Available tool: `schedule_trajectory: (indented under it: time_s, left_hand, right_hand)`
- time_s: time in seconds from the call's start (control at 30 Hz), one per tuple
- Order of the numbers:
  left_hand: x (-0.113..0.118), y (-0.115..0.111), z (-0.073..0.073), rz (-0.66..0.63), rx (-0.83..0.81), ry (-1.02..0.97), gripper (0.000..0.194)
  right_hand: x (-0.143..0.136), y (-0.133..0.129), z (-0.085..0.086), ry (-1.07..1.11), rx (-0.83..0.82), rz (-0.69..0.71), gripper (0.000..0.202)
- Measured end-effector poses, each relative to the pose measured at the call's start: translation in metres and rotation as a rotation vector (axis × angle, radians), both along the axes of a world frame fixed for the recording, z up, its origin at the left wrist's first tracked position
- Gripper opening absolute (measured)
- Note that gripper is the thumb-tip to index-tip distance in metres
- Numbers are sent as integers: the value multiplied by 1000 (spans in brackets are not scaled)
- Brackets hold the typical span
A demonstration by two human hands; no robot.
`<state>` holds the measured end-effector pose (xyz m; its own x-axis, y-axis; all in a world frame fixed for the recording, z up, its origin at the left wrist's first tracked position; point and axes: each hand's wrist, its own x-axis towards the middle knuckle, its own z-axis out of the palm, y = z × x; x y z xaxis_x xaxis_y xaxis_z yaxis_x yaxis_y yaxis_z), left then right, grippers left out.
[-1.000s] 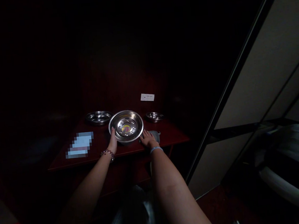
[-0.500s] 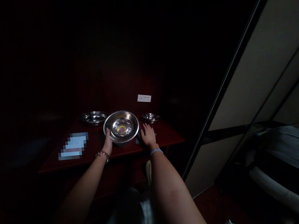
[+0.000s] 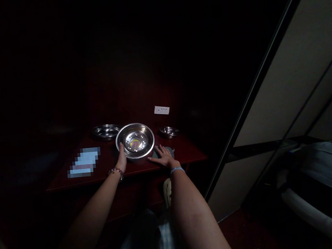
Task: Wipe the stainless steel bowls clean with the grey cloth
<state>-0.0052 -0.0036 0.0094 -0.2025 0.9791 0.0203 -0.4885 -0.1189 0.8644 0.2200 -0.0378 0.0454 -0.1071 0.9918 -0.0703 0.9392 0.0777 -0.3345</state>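
The left hand [image 3: 122,162] has its grip pinching the near left rim of the bowl [image 3: 142,136], thumb inside. The bowl tips toward the person over the front part of the desk [image 3: 190,149]; whether its base touches is hard to tell. The right hand [image 3: 165,157], its grip spread, is over a grey cloth [image 3: 171,152] just right of the bowl. Behind sit a pan [image 3: 106,132] at left and a cup [image 3: 169,132] at right, below a socket [image 3: 161,110].
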Motion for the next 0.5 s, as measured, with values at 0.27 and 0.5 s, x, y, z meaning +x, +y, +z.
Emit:
schedule_trajectory:
  time_s: [0.27,0.5]
  left_hand:
    - [-1,-1,-3,96,-32,85,65]
    - [-2,1,-7,114,-2,94,64]
  right_hand:
    - [-3,8,-4,-15,181,18,100]
    - [-5,9,3,-135,195,47,73]
